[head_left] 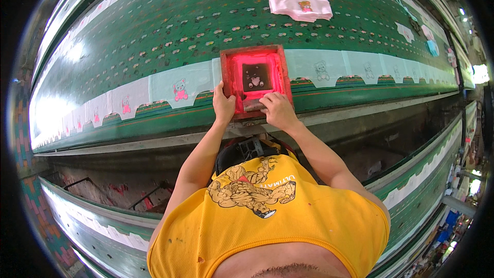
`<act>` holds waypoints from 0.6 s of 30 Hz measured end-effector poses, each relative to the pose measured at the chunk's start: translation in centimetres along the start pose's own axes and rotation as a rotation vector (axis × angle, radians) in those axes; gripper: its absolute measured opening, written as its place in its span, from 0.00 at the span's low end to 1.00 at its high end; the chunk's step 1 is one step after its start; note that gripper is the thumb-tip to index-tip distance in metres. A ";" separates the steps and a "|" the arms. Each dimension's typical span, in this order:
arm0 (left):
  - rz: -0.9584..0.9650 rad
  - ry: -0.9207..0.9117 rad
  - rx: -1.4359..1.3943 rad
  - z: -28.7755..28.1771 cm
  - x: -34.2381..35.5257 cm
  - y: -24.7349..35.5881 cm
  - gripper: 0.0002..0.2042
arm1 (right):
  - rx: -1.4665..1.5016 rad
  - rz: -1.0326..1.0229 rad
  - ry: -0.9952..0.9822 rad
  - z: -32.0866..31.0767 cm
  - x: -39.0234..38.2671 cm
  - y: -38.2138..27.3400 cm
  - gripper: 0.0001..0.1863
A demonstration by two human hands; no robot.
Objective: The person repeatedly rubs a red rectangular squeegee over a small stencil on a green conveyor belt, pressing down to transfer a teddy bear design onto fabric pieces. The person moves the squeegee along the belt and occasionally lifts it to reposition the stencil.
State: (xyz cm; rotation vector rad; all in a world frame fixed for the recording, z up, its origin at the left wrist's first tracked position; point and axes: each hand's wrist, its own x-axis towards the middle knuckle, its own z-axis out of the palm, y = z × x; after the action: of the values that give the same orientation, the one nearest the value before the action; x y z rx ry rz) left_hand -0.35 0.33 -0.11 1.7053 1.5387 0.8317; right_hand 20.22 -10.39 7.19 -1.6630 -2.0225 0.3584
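A square screen frame [280, 67] with bright pink ink and a dark window showing a pale bear pattern lies on a row of white fabric pieces [321, 59]. My left hand [224, 104] grips the frame's left edge near its lower corner. My right hand [277, 107] is closed on a short squeegee [252, 105] inside the lower part of the frame. Fabric pieces left of the frame carry pink bears [180, 90]; those to the right show grey bear outlines [322, 72].
A long green table [170, 25] bears the fabric strip, a folded pink stack [285, 5] with a bear print and small cloths [405, 32] at the far right. A metal rail [123, 145] runs along its near edge. A parallel table [92, 211] stands behind me.
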 end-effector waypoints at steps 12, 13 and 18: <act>0.034 0.034 0.013 0.1 -0.1 -0.1 0.32 | 0.159 0.030 -0.037 0.5 1.6 0.7 0.09; 0.026 0.034 -0.002 0.0 -0.1 -0.1 0.32 | 0.148 0.016 -0.003 0.8 1.0 0.6 0.09; 0.012 0.026 0.007 -0.1 -0.2 0.3 0.31 | 0.065 -0.080 0.156 2.6 0.5 1.2 0.15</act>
State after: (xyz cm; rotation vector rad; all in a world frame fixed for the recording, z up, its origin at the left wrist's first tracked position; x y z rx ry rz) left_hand -0.31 0.16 0.22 1.7171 1.5519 0.8587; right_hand 19.80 -9.31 4.49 -1.5176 -1.9343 0.2555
